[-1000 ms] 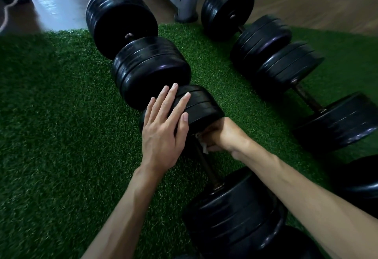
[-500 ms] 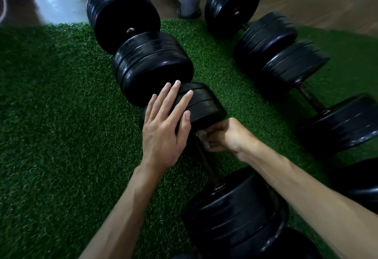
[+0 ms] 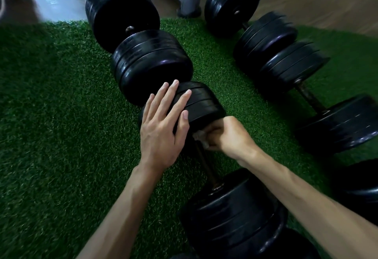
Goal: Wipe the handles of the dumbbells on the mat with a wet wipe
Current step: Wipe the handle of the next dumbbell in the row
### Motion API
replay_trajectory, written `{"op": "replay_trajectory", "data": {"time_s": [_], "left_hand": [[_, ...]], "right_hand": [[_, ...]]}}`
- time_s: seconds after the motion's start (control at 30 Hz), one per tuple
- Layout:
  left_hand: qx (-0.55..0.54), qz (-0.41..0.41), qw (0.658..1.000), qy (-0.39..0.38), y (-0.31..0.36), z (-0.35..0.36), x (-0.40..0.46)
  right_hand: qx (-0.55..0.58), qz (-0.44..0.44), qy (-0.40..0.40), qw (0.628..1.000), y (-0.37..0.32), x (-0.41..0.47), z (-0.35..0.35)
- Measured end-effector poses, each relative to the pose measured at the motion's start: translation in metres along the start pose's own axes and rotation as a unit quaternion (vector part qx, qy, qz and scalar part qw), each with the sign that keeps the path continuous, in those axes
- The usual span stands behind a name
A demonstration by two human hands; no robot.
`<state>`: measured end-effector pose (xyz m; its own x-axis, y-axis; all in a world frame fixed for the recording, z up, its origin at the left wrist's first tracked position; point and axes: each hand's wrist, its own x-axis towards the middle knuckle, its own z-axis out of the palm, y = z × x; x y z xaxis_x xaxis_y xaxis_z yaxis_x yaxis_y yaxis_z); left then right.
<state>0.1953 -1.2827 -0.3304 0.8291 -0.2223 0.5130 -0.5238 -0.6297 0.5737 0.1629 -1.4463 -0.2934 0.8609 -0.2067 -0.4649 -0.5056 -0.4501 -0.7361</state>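
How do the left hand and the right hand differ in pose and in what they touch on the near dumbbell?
The left hand lies flat with straight, spread fingers on the dumbbell's far weight plates; the right hand is curled into a grip around the handle. The left hand holds nothing, while the right hand holds a wet wipe against the handle just below those plates. Both are bare and work on the same dumbbell on the green mat.

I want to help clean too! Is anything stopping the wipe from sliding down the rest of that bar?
Nothing visible does. The right hand grips the wet wipe on the handle at its far end, and the bar is bare down to the near weight. The left hand rests on the far weight, off the bar.
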Motion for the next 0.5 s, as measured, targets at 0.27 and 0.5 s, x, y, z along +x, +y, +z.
{"op": "replay_trajectory", "data": {"time_s": [0.27, 0.5], "left_hand": [[0.002, -0.002, 1.0, -0.007, 0.0, 0.001, 0.0], [0.003, 0.001, 1.0, -0.013, 0.001, 0.0, 0.0]], "right_hand": [[0.034, 0.056, -0.004, 0.998, -0.002, 0.007, 0.008], [0.03, 0.031, 0.023, 0.999, 0.007, 0.009, 0.003]]}}
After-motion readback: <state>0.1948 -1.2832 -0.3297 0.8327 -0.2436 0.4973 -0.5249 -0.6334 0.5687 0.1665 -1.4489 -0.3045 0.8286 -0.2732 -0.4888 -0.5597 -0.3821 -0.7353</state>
